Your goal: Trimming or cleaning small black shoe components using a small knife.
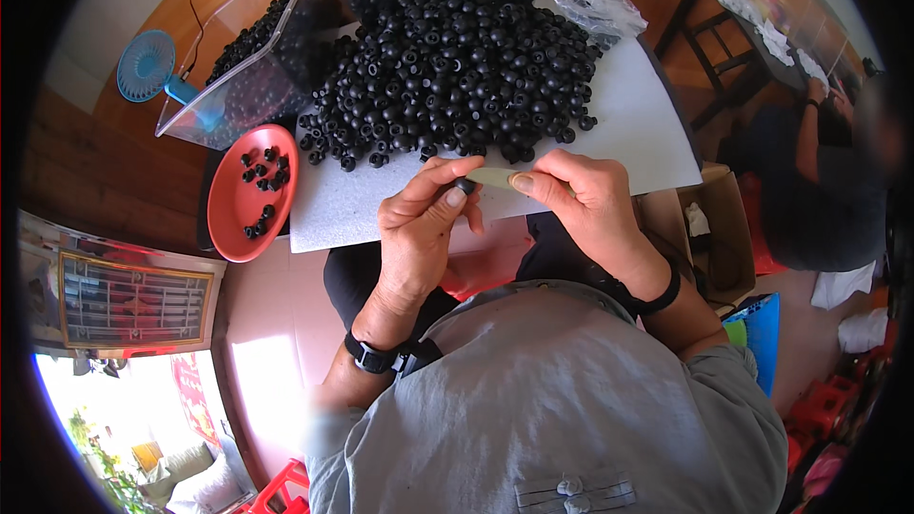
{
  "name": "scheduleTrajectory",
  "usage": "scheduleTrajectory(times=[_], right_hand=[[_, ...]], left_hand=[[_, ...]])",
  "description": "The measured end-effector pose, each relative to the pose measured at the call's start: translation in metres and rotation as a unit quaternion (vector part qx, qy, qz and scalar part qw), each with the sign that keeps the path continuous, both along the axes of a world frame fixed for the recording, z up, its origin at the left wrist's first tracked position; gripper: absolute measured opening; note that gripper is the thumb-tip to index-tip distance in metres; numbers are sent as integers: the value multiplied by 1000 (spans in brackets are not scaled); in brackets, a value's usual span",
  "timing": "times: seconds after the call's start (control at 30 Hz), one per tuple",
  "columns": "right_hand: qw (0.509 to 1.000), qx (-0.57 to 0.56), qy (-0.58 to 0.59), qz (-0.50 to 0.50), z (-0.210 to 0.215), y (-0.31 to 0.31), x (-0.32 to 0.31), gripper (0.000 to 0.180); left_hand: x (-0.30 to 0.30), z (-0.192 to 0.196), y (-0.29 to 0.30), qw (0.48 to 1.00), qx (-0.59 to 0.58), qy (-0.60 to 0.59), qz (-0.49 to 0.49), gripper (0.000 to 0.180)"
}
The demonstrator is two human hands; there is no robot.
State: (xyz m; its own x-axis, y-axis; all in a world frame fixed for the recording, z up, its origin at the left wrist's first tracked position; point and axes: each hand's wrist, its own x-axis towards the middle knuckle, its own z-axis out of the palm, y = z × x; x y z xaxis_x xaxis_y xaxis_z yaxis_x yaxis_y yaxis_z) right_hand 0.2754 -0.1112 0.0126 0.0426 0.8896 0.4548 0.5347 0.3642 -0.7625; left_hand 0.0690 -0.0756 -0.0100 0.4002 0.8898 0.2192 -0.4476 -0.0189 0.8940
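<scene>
Between the thumb and fingers of my left hand [424,214] is a small black round part [465,186], pinched close to the table's near edge. My right hand [586,205] grips a pale yellowish flat tool [492,176]; its tip meets the black part, and its exact kind is unclear. Just beyond both hands, a large heap of black round parts with holes [457,67] covers much of the light grey tabletop [638,114]. To the left, a red oval plate [224,205] carries several of the same parts.
A clear plastic bin [257,86] with black parts stands at the far left, near a blue fan [148,67]. Crumpled clear plastic [595,0] lies behind the heap. On the right are a cardboard box [719,228] and another person [809,181] seated at a dark table.
</scene>
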Motion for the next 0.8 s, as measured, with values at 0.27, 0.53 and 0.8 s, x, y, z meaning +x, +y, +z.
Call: scheduleTrajectory(times=[0.27,0.53,0.8], right_hand=[[1000,-8,-23,-3,1,1,0,26],[997,16,-69,33,5,3,-2,26],[976,-72,191,81,-1,-6,26,24]], left_hand=[[-1,-2,1,1000,-6,-3,-1,28],[-4,2,-2,1000,-13,14,15,26],[-76,41,19,896,170,239,332,30]])
